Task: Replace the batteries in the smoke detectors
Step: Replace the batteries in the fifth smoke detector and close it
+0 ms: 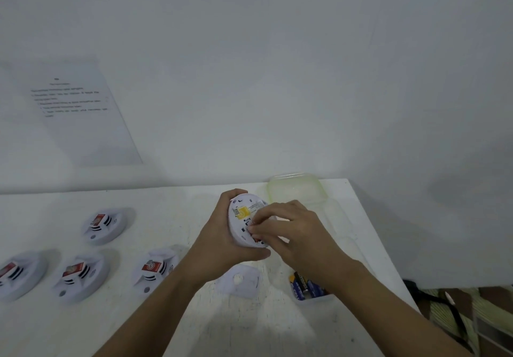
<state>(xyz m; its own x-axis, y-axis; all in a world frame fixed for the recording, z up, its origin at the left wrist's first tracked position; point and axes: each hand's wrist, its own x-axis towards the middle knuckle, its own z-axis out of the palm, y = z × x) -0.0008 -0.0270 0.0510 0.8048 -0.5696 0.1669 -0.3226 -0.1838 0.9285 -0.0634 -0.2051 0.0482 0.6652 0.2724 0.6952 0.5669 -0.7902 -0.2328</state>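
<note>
My left hand (222,243) grips a white round smoke detector (243,215) above the table, its back side with a yellow label turned toward me. The fingertips of my right hand (288,231) pinch at the detector's lower back, where a bit of red shows; what they hold is hidden. A white cover plate (241,280) lies on the table below the hands. A clear tray of dark blue batteries (308,290) sits under my right forearm.
Several white smoke detectors with red labels lie on the white table (249,329) at the left, such as one at mid-left (104,224) and one near my left forearm (155,269). A clear plastic lid (295,187) rests at the back. The table's right edge is close.
</note>
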